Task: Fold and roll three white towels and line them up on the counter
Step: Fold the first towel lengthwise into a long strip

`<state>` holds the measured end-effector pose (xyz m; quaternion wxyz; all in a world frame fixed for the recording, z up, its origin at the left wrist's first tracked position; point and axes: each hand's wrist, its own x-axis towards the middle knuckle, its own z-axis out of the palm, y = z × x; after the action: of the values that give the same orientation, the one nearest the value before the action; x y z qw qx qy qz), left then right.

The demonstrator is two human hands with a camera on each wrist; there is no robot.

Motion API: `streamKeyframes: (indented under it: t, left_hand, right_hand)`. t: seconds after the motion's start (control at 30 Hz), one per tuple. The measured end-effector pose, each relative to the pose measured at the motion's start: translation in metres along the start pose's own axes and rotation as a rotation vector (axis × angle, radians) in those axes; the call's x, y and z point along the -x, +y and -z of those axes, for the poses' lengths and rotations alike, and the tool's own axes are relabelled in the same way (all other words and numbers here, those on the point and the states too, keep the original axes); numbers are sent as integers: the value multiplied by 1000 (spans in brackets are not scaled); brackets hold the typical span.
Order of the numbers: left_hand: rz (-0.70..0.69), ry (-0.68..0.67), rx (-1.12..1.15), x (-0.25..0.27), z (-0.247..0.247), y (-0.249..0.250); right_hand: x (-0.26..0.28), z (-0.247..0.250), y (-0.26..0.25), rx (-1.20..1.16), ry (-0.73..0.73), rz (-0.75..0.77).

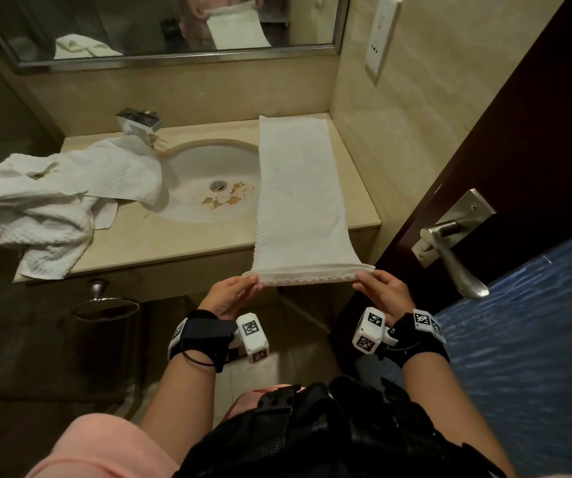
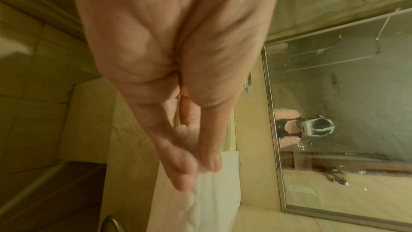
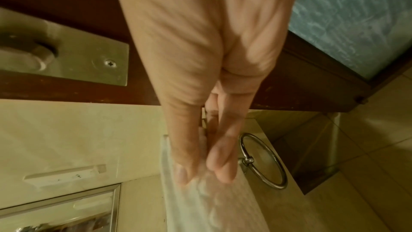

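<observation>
A white towel (image 1: 298, 188), folded into a long strip, lies along the counter (image 1: 353, 188) right of the sink, its near end lifted off the front edge. My left hand (image 1: 239, 288) pinches the near left corner of the towel (image 2: 214, 191). My right hand (image 1: 374, 281) pinches the near right corner of the towel (image 3: 200, 200). Thumb and fingers of the left hand (image 2: 196, 165) and the right hand (image 3: 205, 170) press on the cloth. A crumpled heap of white towels (image 1: 56, 201) lies on the counter's left end, spilling over its edge.
The sink basin (image 1: 208, 181) holds brown stains near the drain; a faucet (image 1: 139, 124) stands behind it. A mirror (image 1: 174, 25) hangs above. A dark door with a metal lever handle (image 1: 450, 250) stands close on the right. A towel ring (image 1: 105, 307) hangs below the counter.
</observation>
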<state>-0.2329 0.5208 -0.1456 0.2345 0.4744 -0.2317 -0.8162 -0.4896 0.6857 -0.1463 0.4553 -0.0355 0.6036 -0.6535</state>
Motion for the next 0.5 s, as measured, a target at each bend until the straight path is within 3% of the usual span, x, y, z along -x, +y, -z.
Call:
streamKeyframes:
  t: [0.17, 0.5]
  left_hand:
    - [17, 79, -90, -13, -6, -4]
    - [15, 348, -178, -24, -17, -11]
  right_hand:
    - [-7, -2, 2, 152, 89, -54]
    - [-7, -23, 10, 142, 271, -84]
